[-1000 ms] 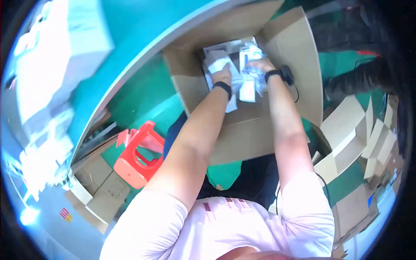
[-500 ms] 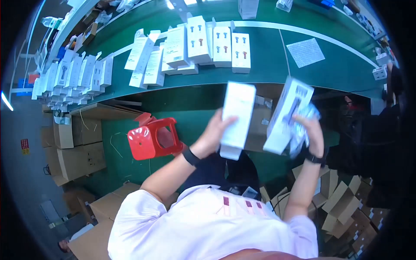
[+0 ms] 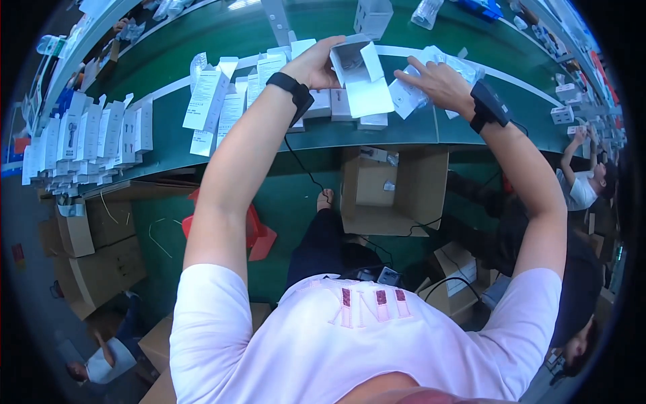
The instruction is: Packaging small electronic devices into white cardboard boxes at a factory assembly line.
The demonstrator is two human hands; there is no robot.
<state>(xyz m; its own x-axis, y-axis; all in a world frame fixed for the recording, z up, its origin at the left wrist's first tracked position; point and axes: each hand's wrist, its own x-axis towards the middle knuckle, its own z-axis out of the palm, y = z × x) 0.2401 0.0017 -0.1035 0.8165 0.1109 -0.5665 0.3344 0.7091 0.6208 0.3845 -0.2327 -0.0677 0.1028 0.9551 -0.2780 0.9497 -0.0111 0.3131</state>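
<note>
My left hand [image 3: 315,65] is closed round the side of a white carton [image 3: 369,84]. The carton's flaps stand apart and its open end faces me; what is inside cannot be made out. My right hand [image 3: 439,84] is over the green bench with its fingers stretched out. Just under its fingertips lies a white box [image 3: 406,96]. Behind that hand is a crumpled clear plastic bag [image 3: 454,65]. Several white boxes [image 3: 259,71] stand and lie on the bench beside and behind my left arm, partly hidden by it.
Stacked white boxes [image 3: 87,135] fill the bench's left end. Another white box [image 3: 373,19] stands farther back. Below the bench edge are an open brown carton [image 3: 431,185] and a red stool [image 3: 259,232]. Cables hang down. Other people [image 3: 582,185] are at right and lower left.
Both hands have moved forward from in front of my body to over the bench. The left still holds a carton, its open end now visible. The right has let go of its box and bag.
</note>
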